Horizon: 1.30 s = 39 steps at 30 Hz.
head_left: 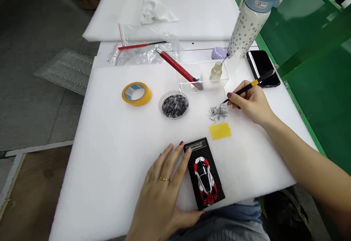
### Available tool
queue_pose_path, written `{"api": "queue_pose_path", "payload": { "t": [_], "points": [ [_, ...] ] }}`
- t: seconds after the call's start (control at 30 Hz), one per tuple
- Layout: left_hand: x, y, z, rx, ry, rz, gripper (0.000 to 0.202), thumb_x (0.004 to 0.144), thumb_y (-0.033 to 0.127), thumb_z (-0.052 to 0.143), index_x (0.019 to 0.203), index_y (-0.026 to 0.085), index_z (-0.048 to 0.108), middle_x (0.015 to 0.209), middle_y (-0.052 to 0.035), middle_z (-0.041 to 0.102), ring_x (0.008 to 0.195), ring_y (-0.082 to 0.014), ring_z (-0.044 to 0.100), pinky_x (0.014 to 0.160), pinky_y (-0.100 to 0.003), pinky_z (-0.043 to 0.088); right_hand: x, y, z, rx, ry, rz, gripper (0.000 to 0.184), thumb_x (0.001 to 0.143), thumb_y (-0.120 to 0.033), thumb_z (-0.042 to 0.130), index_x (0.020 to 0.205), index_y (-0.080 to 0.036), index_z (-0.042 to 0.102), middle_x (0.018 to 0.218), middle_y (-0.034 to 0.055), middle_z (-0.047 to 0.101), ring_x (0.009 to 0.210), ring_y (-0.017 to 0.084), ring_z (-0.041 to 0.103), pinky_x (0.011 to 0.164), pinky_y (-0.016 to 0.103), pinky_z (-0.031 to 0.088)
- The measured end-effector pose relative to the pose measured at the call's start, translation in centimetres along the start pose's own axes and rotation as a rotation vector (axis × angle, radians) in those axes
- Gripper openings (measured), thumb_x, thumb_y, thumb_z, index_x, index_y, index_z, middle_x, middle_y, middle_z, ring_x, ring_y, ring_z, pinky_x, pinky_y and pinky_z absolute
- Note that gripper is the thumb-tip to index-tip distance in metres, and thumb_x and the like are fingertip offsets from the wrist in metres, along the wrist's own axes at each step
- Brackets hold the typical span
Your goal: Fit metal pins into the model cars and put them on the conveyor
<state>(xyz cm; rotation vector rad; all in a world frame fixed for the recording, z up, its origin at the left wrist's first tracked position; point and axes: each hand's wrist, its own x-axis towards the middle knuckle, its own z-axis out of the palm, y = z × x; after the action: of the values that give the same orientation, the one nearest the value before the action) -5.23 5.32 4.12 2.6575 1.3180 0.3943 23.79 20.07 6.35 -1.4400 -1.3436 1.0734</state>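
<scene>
My left hand lies flat and open on the white foam pad, its fingertips and thumb touching the left side of a black base that carries a small red, white and black model car. My right hand is closed on black tweezers with a yellow band. The tweezer tip points down at a small heap of thin dark pins. Just below the heap lies a yellow pad.
A round clear dish of dark pins, a yellow tape roll, a red-handled tool on a clear box with a small glue bottle, a dotted water bottle, a black phone, plastic bags.
</scene>
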Motion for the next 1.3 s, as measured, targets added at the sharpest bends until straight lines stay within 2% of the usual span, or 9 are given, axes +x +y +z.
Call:
{"api": "queue_pose_path", "payload": {
  "t": [0.13,0.43,0.57,0.67,0.8,0.9,1.0,1.13,1.3],
  "points": [
    [0.0,0.0,0.1,-0.008,-0.004,-0.010,0.125,0.064,0.075,0.078,0.159,0.012,0.027,0.155,-0.0199,0.045,0.143,-0.0372,0.035,0.111,-0.044,0.030,-0.1,0.1,0.1,-0.040,0.000,-0.003,0.028,0.081,-0.029,0.081,0.077,-0.023,0.054,0.061,-0.0004,0.068,0.052,0.013,0.061,0.051,0.027,0.053],
    [-0.1,-0.1,-0.1,0.000,-0.017,0.002,0.129,0.063,0.079,0.078,0.160,0.011,0.024,0.157,-0.0205,0.043,0.144,-0.0377,0.034,0.112,-0.043,0.028,-0.1,0.1,0.3,-0.003,0.023,0.006,0.025,0.082,-0.014,0.075,0.074,-0.023,0.054,0.059,-0.0001,0.067,0.049,0.012,0.059,0.050,0.026,0.051],
    [-0.1,-0.1,-0.1,-0.006,-0.003,0.011,0.130,0.062,0.078,0.079,0.159,0.010,0.026,0.155,-0.0211,0.044,0.143,-0.0383,0.035,0.112,-0.043,0.028,-0.5,-0.2,-0.4,0.008,0.011,-0.044,0.030,0.081,-0.029,0.083,0.075,-0.023,0.054,0.062,-0.0005,0.067,0.050,0.012,0.061,0.049,0.026,0.052],
    [0.0,-0.1,-0.2,-0.010,0.008,0.017,0.128,0.061,0.073,0.081,0.159,0.009,0.027,0.154,-0.0219,0.045,0.142,-0.0386,0.036,0.111,-0.044,0.028,-1.6,-0.8,-1.3,-0.036,-0.063,-0.069,0.037,0.079,-0.044,0.086,0.075,-0.022,0.057,0.064,-0.0006,0.065,0.051,0.012,0.061,0.046,0.026,0.050],
    [0.1,0.0,-0.2,-0.015,0.004,0.008,0.127,0.061,0.072,0.082,0.158,0.010,0.029,0.154,-0.0220,0.045,0.142,-0.0390,0.036,0.112,-0.044,0.029,-3.3,-1.1,-1.7,-0.110,-0.156,-0.088,0.039,0.079,-0.051,0.085,0.074,-0.021,0.061,0.064,0.0002,0.065,0.052,0.012,0.061,0.042,0.024,0.047],
    [0.1,0.0,-0.2,-0.020,0.014,0.014,0.125,0.061,0.073,0.081,0.156,0.008,0.033,0.152,-0.0229,0.046,0.141,-0.0397,0.037,0.111,-0.044,0.029,-4.1,-0.6,-1.3,-0.046,-0.075,-0.103,0.040,0.079,-0.052,0.085,0.075,-0.023,0.059,0.062,-0.0016,0.064,0.048,0.011,0.059,0.039,0.024,0.047],
    [0.1,0.0,-0.3,-0.019,0.021,0.023,0.122,0.060,0.069,0.083,0.153,0.006,0.037,0.151,-0.0237,0.047,0.140,-0.0405,0.039,0.111,-0.044,0.029,-4.4,-0.2,-0.7,0.035,0.009,-0.044,0.042,0.079,-0.053,0.086,0.076,-0.024,0.056,0.059,-0.0030,0.063,0.045,0.011,0.059,0.037,0.023,0.049],
    [0.2,0.1,-0.4,-0.023,0.010,0.011,0.123,0.056,0.064,0.087,0.153,0.005,0.039,0.152,-0.0236,0.047,0.139,-0.0413,0.040,0.111,-0.043,0.029,-4.3,-0.3,-0.1,0.107,0.015,0.035,0.045,0.074,-0.050,0.090,0.073,-0.024,0.054,0.055,-0.0034,0.063,0.041,0.010,0.056,0.034,0.021,0.045],
    [0.2,0.1,-0.4,-0.032,-0.003,0.007,0.122,0.055,0.061,0.088,0.152,0.005,0.039,0.152,-0.0241,0.046,0.140,-0.0420,0.039,0.112,-0.043,0.028,-4.0,-0.8,0.4,0.115,0.017,0.080,0.040,0.077,-0.035,0.090,0.070,-0.023,0.053,0.052,-0.0044,0.062,0.038,0.009,0.051,0.032,0.020,0.037]
  ]
}}
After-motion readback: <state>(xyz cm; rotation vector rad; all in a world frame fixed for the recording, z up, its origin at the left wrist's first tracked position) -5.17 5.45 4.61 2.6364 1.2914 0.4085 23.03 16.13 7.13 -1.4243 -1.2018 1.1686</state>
